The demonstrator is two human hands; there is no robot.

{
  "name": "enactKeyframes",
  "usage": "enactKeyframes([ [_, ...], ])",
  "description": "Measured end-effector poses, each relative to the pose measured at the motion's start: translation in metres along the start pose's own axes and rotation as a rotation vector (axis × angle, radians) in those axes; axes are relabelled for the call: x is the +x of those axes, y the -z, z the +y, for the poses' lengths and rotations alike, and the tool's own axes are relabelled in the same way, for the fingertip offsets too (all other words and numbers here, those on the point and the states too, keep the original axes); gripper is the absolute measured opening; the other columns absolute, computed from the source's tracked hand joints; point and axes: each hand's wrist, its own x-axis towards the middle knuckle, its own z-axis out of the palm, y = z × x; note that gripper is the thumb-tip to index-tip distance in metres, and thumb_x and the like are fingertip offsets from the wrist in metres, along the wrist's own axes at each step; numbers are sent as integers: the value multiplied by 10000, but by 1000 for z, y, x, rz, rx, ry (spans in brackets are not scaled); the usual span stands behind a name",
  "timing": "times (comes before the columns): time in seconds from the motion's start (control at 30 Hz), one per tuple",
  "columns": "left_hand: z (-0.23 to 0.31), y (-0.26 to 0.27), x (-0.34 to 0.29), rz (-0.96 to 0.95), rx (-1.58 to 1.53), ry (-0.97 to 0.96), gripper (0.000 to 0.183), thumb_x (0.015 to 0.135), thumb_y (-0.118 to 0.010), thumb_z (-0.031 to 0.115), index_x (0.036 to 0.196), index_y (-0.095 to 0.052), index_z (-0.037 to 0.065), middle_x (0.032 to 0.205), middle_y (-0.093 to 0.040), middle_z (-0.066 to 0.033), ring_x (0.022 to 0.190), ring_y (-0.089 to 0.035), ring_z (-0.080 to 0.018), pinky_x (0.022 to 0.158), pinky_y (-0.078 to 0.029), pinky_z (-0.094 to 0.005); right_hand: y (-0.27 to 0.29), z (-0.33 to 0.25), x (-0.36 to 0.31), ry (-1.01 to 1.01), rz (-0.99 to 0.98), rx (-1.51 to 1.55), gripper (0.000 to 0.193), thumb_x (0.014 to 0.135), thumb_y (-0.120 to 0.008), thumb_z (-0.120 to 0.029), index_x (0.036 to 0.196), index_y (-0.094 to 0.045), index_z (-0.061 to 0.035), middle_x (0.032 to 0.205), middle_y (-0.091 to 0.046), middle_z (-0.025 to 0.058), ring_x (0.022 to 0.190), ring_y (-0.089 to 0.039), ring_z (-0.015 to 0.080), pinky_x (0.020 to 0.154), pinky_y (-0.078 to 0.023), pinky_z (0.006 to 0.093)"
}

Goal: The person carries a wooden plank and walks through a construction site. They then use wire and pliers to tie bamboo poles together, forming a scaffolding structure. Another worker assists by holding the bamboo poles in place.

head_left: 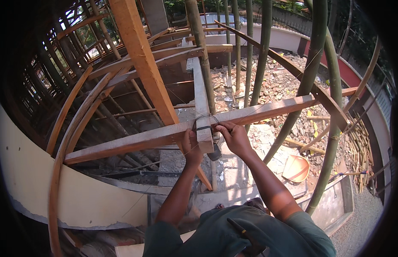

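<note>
A pale wooden beam (200, 92) pointing away from me crosses a long horizontal timber (259, 110). Dark thin wire (203, 127) loops around the crossing, with loose curls standing above it. On the right of the joint, my right hand (235, 138) pinches the wire between thumb and forefinger. My left hand (192, 147) is closed at the left side of the joint, its fingertips on the loop of wire. Just below the beam's near end hangs a dark object (214, 153), partly hidden, its kind unclear.
A thick slanting timber (143, 60) rises left of the joint. Green bamboo poles (310, 85) stand to the right, with a rusty metal bar (289, 66) across them. Below lie rubble (267, 85), an orange basin (296, 168) and a bamboo pile (358, 150).
</note>
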Motion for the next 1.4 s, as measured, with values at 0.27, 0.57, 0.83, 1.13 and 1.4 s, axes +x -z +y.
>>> enactKeyframes([
  [0.27, 13, 3, -16, 78, 242, -42, 348, 1041, -477, 128, 1343, -458, -44, 1287, -574, -183, 1209, -555, -269, 1062, -395, -382, 160, -14, -86, -154, 582, 349, 419, 1092, -369, -389, 933, -590, -69, 610, -319, -85, 525, -264, 24, 486, -201, 225],
  [0.57, 52, 10, -37, 421, 393, -495, 499, 993, -429, 192, 1415, -342, -59, 1294, -484, -164, 1184, -509, -247, 1001, -426, -392, 259, -52, -313, -455, 544, 141, 497, 1080, -338, -458, 898, -585, -67, 601, -363, -76, 525, -308, 15, 482, -228, 209],
  [0.83, 146, -124, -203, -1024, -305, -337, 271, 897, -610, 152, 1138, -601, 27, 965, -649, -164, 831, -665, -302, 716, -539, -430, 159, 68, -497, -945, -383, -363, 322, 1026, -489, -283, 983, -655, -11, 875, -677, 187, 851, -647, 406, 758, -490, 509],
  [1.13, 116, -211, -408, -2139, 106, 340, 602, 834, -787, 321, 1276, -560, -19, 1100, -683, -208, 1031, -657, -289, 926, -476, -412, 169, -17, -564, -1004, -335, -90, 311, 952, -528, -330, 1137, -670, -125, 1044, -696, 192, 983, -668, 370, 829, -515, 489],
  [1.4, 160, -257, -469, -2086, 155, 76, 327, 1019, -523, 342, 1035, -580, 21, 848, -628, -208, 782, -608, -408, 699, -469, -441, 260, -80, -678, -982, 170, -134, 272, 955, -580, -313, 944, -673, -57, 870, -681, 168, 806, -635, 366, 745, -495, 433],
])
